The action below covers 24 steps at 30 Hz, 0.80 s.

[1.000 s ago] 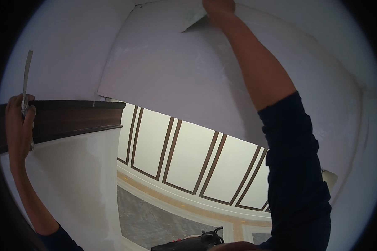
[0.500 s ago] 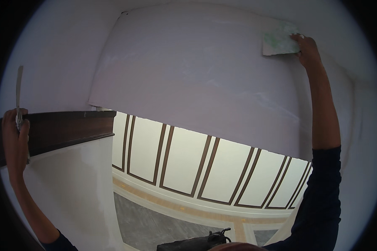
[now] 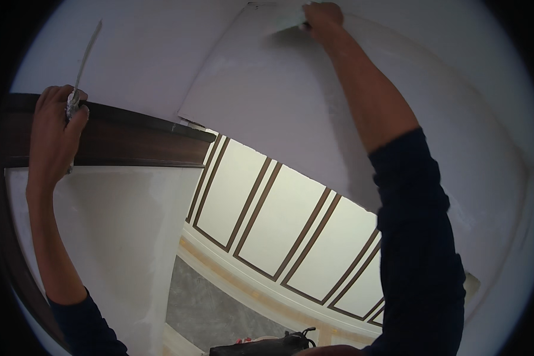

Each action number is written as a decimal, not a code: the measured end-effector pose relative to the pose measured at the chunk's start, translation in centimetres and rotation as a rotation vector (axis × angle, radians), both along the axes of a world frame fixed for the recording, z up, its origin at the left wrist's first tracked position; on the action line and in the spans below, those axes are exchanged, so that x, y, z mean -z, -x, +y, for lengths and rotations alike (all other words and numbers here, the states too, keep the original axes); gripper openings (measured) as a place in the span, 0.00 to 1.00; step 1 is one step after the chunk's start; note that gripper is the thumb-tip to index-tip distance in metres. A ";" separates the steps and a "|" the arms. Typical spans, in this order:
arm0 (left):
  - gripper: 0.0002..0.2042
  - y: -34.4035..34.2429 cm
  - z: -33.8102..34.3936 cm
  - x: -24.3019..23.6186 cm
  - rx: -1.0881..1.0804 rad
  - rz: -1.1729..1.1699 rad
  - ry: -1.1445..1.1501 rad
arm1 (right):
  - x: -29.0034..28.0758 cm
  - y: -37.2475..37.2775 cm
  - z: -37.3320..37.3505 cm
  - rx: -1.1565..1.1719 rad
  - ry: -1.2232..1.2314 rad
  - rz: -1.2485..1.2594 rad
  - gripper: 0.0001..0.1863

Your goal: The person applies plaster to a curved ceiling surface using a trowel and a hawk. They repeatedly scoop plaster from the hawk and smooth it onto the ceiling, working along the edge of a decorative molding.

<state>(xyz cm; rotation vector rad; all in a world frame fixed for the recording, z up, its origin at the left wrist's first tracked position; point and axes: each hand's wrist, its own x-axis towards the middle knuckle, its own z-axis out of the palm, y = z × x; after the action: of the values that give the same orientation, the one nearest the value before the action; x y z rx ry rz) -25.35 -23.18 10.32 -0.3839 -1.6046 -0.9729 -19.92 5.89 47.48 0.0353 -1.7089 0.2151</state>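
Observation:
My left hand (image 3: 56,133) grips a plaster-smeared tool (image 3: 72,104) with a long narrow blade pointing up, in front of the dark wooden trim (image 3: 130,136) on the left. Up at the top centre, my right hand (image 3: 323,21) is closed on a pale green, flat scraper (image 3: 287,26), its thin edge against or close to the pale plastered panel (image 3: 267,83). The scraper is partly blurred and seen almost edge-on. My raised right forearm crosses the panel.
Below the panel lie a cream wall (image 3: 255,221) with brown framed strips and a grey floor (image 3: 199,302) with tan borders. A black bag (image 3: 249,347) is at the bottom. A pale plastered wall (image 3: 107,237) stands lower left, bordered by dark wood.
My right hand and scraper went rightward, then returned up and left to the top centre. My left hand, still gripping its tool, now appears higher and farther right; the whole view has shifted somewhat.

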 end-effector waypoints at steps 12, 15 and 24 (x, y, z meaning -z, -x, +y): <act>0.13 3.4 0.1 0.6 -0.035 -0.019 0.017 | -3.0 -9.1 7.2 1.339 -0.837 -0.132 0.13; 0.13 4.6 -0.1 0.9 -0.077 -0.005 0.042 | -5.4 -13.9 12.4 1.293 -0.903 -0.095 0.13; 0.17 16.0 -2.3 1.6 0.106 -0.090 -0.088 | -3.0 -31.3 14.6 1.509 -1.015 0.019 0.28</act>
<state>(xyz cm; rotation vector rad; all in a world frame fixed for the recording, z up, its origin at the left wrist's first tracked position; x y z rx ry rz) -41.35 -25.47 8.76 -0.3717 -1.6288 -1.1514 11.41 20.50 50.44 -0.4809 -1.2518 -1.7222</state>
